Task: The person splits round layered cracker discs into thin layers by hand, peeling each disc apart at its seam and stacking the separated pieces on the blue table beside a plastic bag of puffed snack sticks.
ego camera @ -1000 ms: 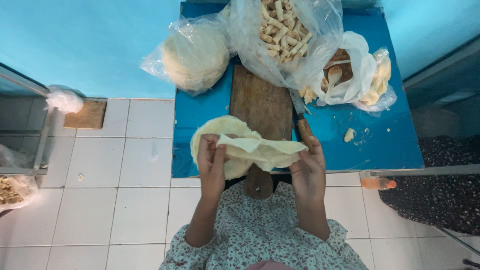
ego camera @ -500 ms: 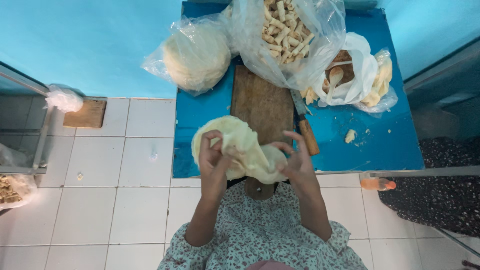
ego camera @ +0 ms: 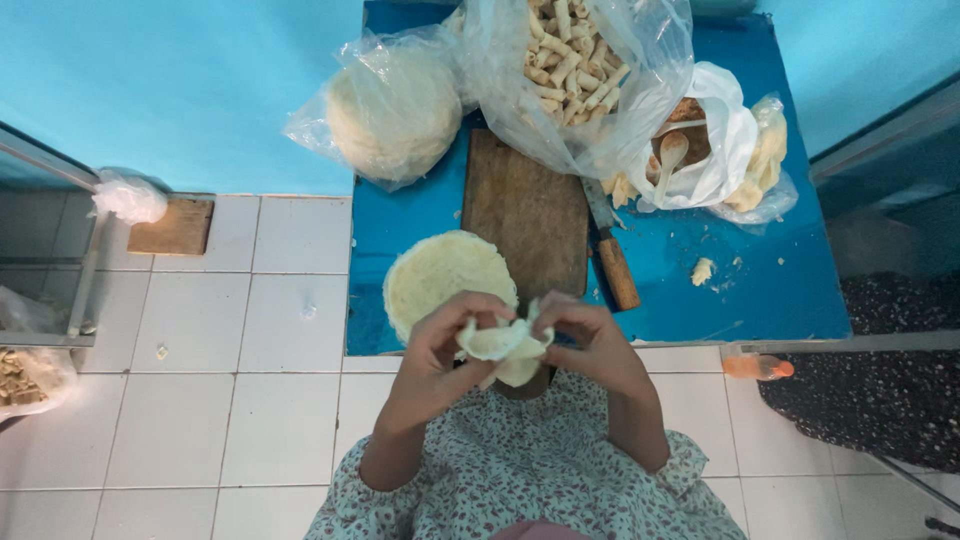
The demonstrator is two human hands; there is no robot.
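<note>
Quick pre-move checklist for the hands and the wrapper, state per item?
1. Both hands on the wrapper: left hand and right hand pinch the folded wrapper. ok
2. Wrapper intact: no tear seen, folds hide part. cannot tell
3. Filling inside: hidden. cannot tell
4. Wrapper stack within reach: on the blue table beside the left hand. ok
5. Knife clear of hands: lies apart beside the cutting board. ok

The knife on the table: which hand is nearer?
Right. The right hand is just below the knife handle; the left hand is farther left, beside the wrapper.
</note>
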